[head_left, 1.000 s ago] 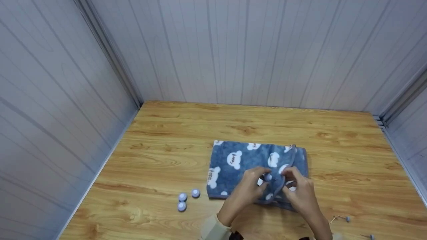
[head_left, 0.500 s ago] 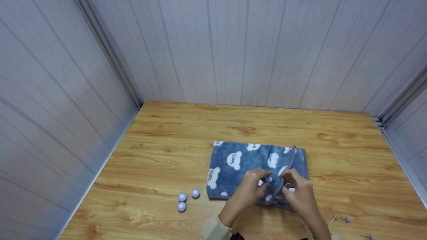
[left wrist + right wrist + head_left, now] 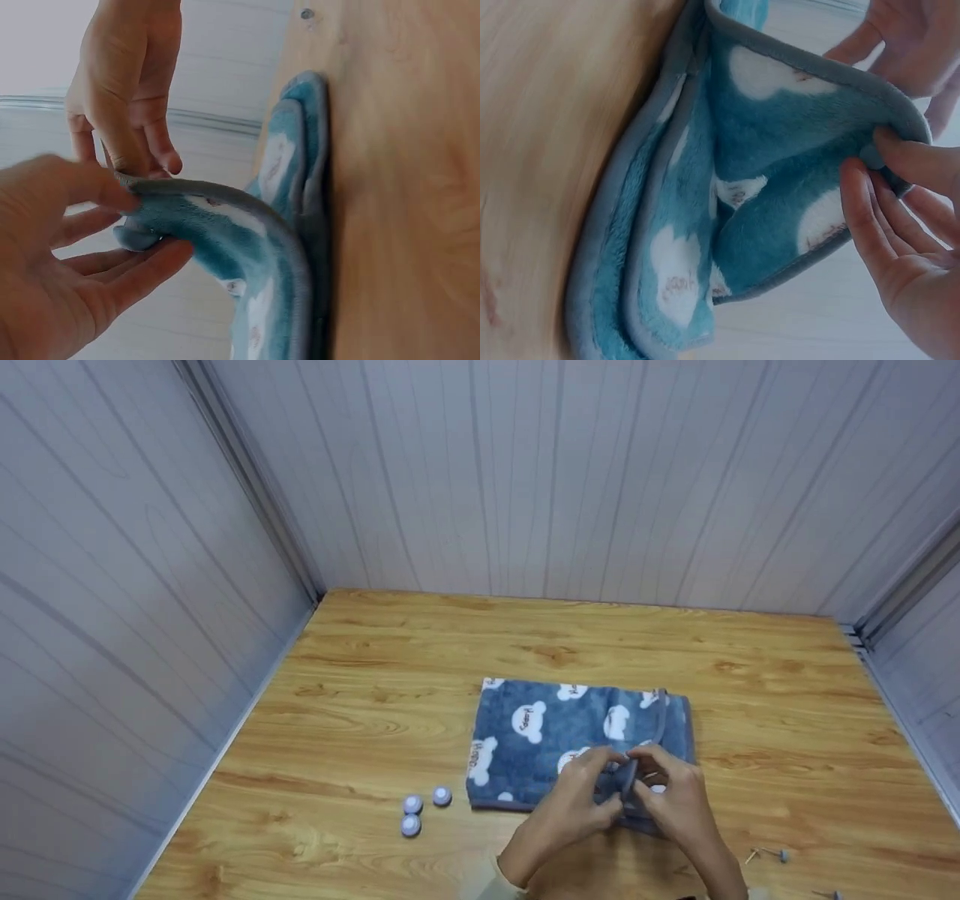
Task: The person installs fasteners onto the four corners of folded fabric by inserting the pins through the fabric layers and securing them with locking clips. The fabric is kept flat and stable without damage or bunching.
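A folded blue fleece blanket (image 3: 555,727) with white bear shapes and grey binding lies on the table, its near right corner lifted between both hands. My left hand (image 3: 574,799) pinches a small rounded blue-grey cap (image 3: 139,236) against one face of that corner; in the left wrist view its fingers partly cover the cap. On the other face, my right hand (image 3: 675,791) pinches the small round blue head of a pin (image 3: 871,156) at the bound edge. Its shaft is hidden in the cloth. The fingertips of both hands nearly meet across the fabric.
Several things lie on the wooden table (image 3: 337,735). Three round lilac caps (image 3: 412,805) are left of the blanket. Loose pins with blue heads (image 3: 784,856) lie at the near right, one beside the frame's lower edge. Pale panelled walls (image 3: 510,480) enclose the back and sides.
My left hand has moved right with the cap, bringing it against the blanket corner. The corner now stands more upright between the hands. My right hand has stayed almost in place.
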Available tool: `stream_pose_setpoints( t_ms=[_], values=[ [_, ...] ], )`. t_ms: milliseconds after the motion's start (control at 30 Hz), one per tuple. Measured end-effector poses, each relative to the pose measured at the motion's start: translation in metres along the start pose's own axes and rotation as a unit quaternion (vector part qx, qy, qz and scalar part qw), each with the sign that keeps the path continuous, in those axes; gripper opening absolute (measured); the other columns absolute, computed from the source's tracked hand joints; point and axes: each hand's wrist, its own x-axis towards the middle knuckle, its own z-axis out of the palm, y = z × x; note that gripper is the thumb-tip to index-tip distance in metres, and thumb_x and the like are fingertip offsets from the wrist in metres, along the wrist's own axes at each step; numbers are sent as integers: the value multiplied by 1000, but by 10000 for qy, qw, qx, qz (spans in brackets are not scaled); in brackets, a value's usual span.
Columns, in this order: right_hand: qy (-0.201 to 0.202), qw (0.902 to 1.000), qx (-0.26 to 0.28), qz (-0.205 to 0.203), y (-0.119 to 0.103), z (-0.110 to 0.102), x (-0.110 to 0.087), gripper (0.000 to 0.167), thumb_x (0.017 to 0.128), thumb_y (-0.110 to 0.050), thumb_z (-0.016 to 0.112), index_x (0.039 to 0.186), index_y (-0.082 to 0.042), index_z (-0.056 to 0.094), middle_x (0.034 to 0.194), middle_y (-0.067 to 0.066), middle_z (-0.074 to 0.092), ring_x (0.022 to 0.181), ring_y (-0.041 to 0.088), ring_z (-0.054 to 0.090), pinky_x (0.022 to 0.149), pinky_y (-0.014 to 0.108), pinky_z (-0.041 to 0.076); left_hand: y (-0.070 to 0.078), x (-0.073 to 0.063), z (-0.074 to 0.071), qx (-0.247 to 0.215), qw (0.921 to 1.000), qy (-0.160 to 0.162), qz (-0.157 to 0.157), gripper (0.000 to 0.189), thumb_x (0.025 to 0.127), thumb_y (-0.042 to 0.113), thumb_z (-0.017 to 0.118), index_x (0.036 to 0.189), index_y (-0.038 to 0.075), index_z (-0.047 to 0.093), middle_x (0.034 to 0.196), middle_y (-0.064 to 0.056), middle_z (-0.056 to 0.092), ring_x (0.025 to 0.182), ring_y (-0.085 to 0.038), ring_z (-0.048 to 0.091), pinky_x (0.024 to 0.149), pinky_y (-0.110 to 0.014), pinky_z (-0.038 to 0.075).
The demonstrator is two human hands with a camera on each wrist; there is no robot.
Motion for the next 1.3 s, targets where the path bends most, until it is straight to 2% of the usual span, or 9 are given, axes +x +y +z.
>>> stream_pose_setpoints(
  t_ms=[133,267,400,600,733,833,967,1067,1300],
  values=[
    [-81,9999,13,117,1,0,0,36,64,21,70,91,-5,68,78,-1,67,64,9,62,53,24,52,3,-6,12,363,9991,64,-233,51,78,9,71,124,11,50,124,-9,50,109,-16,54,86,-23,46],
    [-377,9989,131,251,4,-3,-3,39,65,14,77,98,-3,68,80,-3,66,67,12,63,54,25,52,3,-6,20,436,9983,334,-194,41,80,-6,60,117,9,53,117,-8,52,106,-14,55,87,-21,45],
    [-951,9935,4,631,13,-12,-2,56,64,8,81,116,-1,63,87,1,67,75,19,65,58,28,53,0,-4,18,384,9983,426,40,38,79,-13,54,110,9,57,111,-6,55,103,-12,55,87,-19,44],
    [-1819,9739,-472,1274,29,-25,6,63,73,12,71,132,0,50,107,17,63,96,37,62,70,41,54,-5,-1,15,60,9971,501,571,29,77,-16,50,93,9,47,89,-1,54,84,-5,52,71,-10,41],
    [-1952,9691,-706,1329,33,-31,13,61,77,8,69,134,1,48,111,20,62,103,38,59,75,47,51,-9,-2,11,-34,9957,485,783,21,83,-14,52,86,7,53,101,-8,59,99,-12,58,84,-13,42],
    [-1894,9702,-846,1255,32,-32,19,61,77,8,69,134,0,48,113,20,62,105,39,57,79,50,49,-12,-1,4,-120,9981,298,517,25,84,-13,52,96,6,63,119,-12,58,117,-20,54,94,-19,41],
    [-1877,9725,-887,1059,28,-29,29,61,77,9,68,134,0,48,116,21,60,110,41,54,85,54,46,-16,2,-10,-133,9992,311,214,38,83,-15,49,114,2,63,128,-13,55,120,-19,52,94,-19,41],
    [-1874,9748,-900,812,26,-25,37,61,77,8,69,134,-1,48,118,21,59,114,41,51,89,58,42,-20,4,-22,-66,9992,387,-26,41,85,-13,49,123,0,59,132,-14,52,120,-18,51,88,-16,42],
    [-1936,9760,-905,418,26,-9,57,65,76,7,72,136,-2,47,127,23,53,119,45,46,92,60,39,-31,9,-45,-163,9951,-41,-970,55,86,-10,52,138,6,47,145,-7,38,117,-12,50,70,-18,39]
  ],
)
